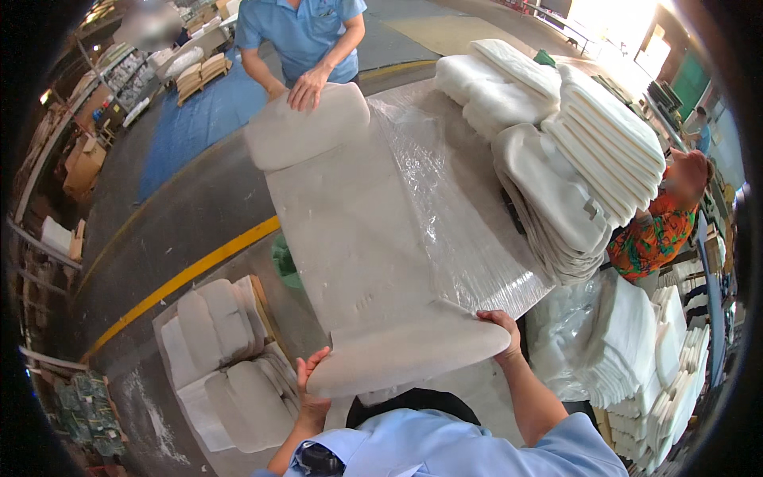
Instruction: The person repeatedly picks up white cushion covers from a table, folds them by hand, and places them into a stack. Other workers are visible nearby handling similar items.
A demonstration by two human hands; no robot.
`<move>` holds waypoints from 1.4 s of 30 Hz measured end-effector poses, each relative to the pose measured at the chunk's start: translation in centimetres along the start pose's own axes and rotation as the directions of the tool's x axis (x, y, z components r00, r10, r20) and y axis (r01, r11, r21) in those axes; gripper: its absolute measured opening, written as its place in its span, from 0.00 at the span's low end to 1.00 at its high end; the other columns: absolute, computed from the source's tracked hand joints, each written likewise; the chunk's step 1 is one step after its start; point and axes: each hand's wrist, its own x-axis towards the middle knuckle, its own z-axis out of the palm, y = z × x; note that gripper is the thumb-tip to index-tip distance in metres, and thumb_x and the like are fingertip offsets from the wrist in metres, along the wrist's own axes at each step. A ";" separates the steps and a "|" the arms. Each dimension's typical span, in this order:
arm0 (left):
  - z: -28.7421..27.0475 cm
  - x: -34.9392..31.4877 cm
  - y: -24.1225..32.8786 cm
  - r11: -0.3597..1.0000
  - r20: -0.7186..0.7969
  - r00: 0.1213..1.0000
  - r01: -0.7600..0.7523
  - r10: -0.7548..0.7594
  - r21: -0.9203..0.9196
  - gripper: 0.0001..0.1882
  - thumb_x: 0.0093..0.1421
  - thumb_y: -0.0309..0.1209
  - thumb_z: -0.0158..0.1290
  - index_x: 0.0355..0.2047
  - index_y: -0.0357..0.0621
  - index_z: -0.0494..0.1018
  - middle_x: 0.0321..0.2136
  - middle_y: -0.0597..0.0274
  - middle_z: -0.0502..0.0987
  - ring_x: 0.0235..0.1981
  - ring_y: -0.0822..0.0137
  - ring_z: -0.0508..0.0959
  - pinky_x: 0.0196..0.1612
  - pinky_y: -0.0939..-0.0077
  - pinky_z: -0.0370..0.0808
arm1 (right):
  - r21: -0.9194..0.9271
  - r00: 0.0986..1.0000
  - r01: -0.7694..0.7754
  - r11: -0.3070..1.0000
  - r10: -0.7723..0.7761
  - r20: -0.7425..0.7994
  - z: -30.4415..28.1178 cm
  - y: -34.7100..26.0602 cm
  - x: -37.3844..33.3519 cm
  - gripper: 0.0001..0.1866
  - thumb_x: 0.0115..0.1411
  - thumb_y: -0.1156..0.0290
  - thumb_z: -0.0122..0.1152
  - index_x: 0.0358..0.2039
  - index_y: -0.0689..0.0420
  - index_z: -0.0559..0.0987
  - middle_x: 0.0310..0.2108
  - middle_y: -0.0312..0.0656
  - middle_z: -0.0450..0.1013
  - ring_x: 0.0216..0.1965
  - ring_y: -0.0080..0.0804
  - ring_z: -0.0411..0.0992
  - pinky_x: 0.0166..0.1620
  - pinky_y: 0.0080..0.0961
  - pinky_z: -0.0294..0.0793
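At the table's near edge, I hold a beige, soft-looking pad (pixel 409 350) with rounded ends. My left hand (pixel 312 380) is closed on its left end, and my right hand (pixel 502 334) grips the right end, thumb on top. The pad meets a long beige sheet (pixel 350 230) lying flat on the table; I cannot tell whether they are one piece. At the far end, a co-worker in a blue shirt (pixel 298 40) has both hands on a similar rounded pad (pixel 310 127). Clear plastic film (pixel 445 199) covers the table right of the sheet.
Folded white pads (pixel 608 135) and a beige stack (pixel 548 187) stand on the table's right side. More beige pads (pixel 211 326) are piled at lower left, near a green bin (pixel 284 262). White stacks (pixel 628 342) and another person (pixel 660 230) are to the right.
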 end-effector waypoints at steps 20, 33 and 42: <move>15.1 17.2 11.3 0.973 0.218 0.970 -0.147 0.108 0.176 0.23 0.70 0.33 0.44 0.64 0.47 0.70 0.53 0.64 0.76 0.58 0.66 0.73 0.63 0.64 0.69 | -0.184 0.974 0.096 0.978 -0.054 0.222 2.2 -4.2 -11.6 0.38 0.50 0.81 0.77 0.59 0.58 0.66 0.62 0.47 0.70 0.61 0.40 0.72 0.65 0.41 0.71; 24.5 26.7 2.5 0.976 0.372 0.928 -0.053 -0.030 0.212 0.24 0.77 0.48 0.42 0.58 0.44 0.74 0.46 0.61 0.80 0.45 0.67 0.79 0.51 0.67 0.78 | -0.344 0.614 -0.115 0.932 0.339 0.713 5.5 -0.6 -9.8 0.57 0.55 0.59 0.81 0.74 0.61 0.51 0.75 0.55 0.53 0.75 0.43 0.53 0.73 0.44 0.58; 27.6 23.8 2.2 0.897 0.484 0.870 -0.283 0.092 0.339 0.28 0.71 0.36 0.44 0.70 0.45 0.66 0.56 0.60 0.76 0.52 0.68 0.75 0.59 0.74 0.71 | -0.577 0.950 0.272 0.770 -0.119 0.289 18.8 -9.2 2.3 0.37 0.68 0.50 0.64 0.67 0.60 0.65 0.57 0.54 0.72 0.56 0.40 0.72 0.56 0.40 0.73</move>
